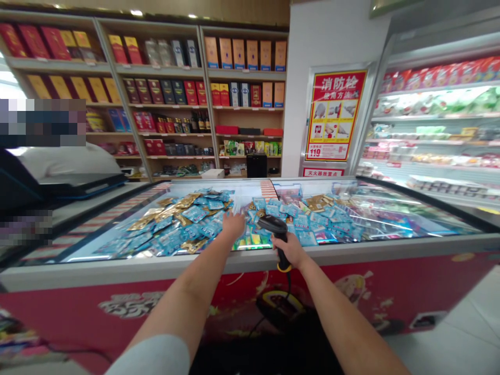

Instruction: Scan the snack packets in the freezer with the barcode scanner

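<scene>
Through the head camera I see both hands out in front of me. The right hand (pixel 291 251) is wrapped around the handle of a black barcode scanner (pixel 273 225), its far fingers hidden behind the grip; a yellow ring circles the base, and a dark cable (pixel 289 285) drops from it until I lose it against a black patch at the bottom edge. The left hand (pixel 234 225) reaches out at the packets, back towards me; its fingertips blur into a pale, filmy patch, so I can't tell how far it is open or whether it has hold of anything. A pale sleeve (pixel 152 357) is cut off below.

Under both forearms runs a chest freezer (pixel 117 273) with a smooth grey rim and a glossy red front, its lettering partly covered by the left arm. Blue and gold packets (pixel 195 213), crinkled and shiny, are heaped across its glass top in two piles, left and right; their print is unreadable to me.

Beyond on the left, a white-clothed person (pixel 74 159) is partly pixelated. Farther back, wooden shelves (pixel 250 119) carry upright cartons, a red poster (pixel 336 114) hangs on the wall, and a lit display fridge (pixel 449 120) is cut off at right.
</scene>
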### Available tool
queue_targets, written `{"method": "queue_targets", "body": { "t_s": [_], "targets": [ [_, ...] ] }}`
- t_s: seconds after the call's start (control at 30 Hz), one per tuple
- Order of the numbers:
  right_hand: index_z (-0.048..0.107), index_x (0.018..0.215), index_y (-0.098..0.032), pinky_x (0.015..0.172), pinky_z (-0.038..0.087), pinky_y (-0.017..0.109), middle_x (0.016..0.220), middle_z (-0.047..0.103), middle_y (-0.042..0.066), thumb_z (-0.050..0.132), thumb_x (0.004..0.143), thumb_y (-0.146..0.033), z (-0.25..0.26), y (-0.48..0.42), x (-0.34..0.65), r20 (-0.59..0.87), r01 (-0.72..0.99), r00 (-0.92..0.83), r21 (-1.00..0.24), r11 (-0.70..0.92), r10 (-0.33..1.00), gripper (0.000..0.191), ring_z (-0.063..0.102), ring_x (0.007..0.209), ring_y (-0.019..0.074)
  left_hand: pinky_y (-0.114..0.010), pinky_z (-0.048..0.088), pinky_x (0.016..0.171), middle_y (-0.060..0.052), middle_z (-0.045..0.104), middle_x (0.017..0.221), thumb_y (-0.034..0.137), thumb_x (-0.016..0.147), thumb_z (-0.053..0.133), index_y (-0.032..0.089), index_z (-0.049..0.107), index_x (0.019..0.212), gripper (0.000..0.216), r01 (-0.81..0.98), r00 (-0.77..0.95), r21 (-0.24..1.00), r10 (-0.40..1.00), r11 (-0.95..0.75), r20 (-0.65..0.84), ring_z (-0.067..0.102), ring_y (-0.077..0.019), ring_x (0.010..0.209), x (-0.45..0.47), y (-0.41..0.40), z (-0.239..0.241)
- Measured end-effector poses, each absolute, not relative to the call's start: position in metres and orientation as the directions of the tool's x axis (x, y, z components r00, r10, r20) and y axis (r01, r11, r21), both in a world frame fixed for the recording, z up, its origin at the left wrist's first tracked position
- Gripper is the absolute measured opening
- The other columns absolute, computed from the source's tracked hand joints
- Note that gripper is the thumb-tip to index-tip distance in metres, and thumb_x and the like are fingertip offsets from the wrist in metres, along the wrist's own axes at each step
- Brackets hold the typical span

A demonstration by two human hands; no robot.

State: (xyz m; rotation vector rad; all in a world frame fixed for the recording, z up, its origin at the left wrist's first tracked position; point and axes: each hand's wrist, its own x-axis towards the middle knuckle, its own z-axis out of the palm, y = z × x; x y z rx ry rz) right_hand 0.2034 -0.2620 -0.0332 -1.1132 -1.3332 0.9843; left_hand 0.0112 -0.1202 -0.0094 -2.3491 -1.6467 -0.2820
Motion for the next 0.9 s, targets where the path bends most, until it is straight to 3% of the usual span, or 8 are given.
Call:
{"method": "queue_targets", "body": {
  "t_s": [0.1,0.23,0.33,0.67,0.9],
  "targets": [
    [0.061,0.077,-0.017,0.046,0.043,0.025,0.059,0.059,-0.001,0.063,0.072,-0.035,-0.035,-0.262,0.203,0.23,0.065,0.015,-0.971,0.228,0.973,0.019,0.053,0.045,0.0127,-0.065,0.014,0.11,-0.013,0.056,0.138,0.024,0.093,0.036,0.025,0.06,0.131,0.045,0.94,0.342,-0.137,0.864,-0.313,0.37,0.041,-0.0364,0.133,-0.004,-0.125,-0.016],
    [0.062,0.078,-0.018,0.048,0.045,0.026,0.06,0.06,0.0,0.063,0.074,-0.036,-0.037,-0.26,0.206,0.254,0.089,-0.01,-0.963,0.254,0.967,0.019,0.055,0.048,0.0139,-0.073,0.004,0.106,-0.011,0.045,0.149,0.044,0.093,0.039,0.031,0.055,0.137,0.048,0.945,0.323,-0.186,0.851,-0.269,0.414,0.028,-0.0422,0.14,-0.037,-0.134,-0.014],
    [0.063,0.077,-0.017,0.049,0.046,0.027,0.06,0.061,0.001,0.064,0.074,-0.038,-0.036,-0.26,0.207,0.26,0.12,-0.006,-0.958,0.259,0.966,0.021,0.056,0.048,0.0147,-0.079,0.007,0.101,-0.011,0.046,0.148,0.051,0.093,0.038,0.035,0.055,0.136,0.049,0.962,0.269,-0.157,0.881,-0.224,0.391,0.03,-0.0452,0.138,-0.07,-0.138,-0.013],
    [0.061,0.079,-0.017,0.048,0.043,0.026,0.059,0.059,-0.001,0.064,0.073,-0.038,-0.039,-0.26,0.205,0.249,0.085,0.015,-0.965,0.247,0.968,0.022,0.054,0.047,0.0131,-0.074,0.005,0.107,-0.002,0.042,0.151,0.043,0.094,0.041,0.043,0.051,0.136,0.044,0.902,0.431,-0.196,0.817,-0.384,0.384,0.031,-0.0335,0.14,-0.157,-0.133,-0.017],
    [0.061,0.078,-0.016,0.045,0.043,0.026,0.058,0.06,-0.001,0.065,0.071,-0.037,-0.038,-0.26,0.203,0.222,0.076,0.038,-0.973,0.219,0.974,0.023,0.054,0.046,0.0135,-0.074,0.009,0.106,-0.005,0.037,0.154,0.043,0.094,0.042,0.04,0.049,0.139,0.046,0.929,0.362,-0.215,0.859,-0.3,0.362,0.027,-0.0358,0.141,-0.162,-0.119,-0.01]
  ]
}}
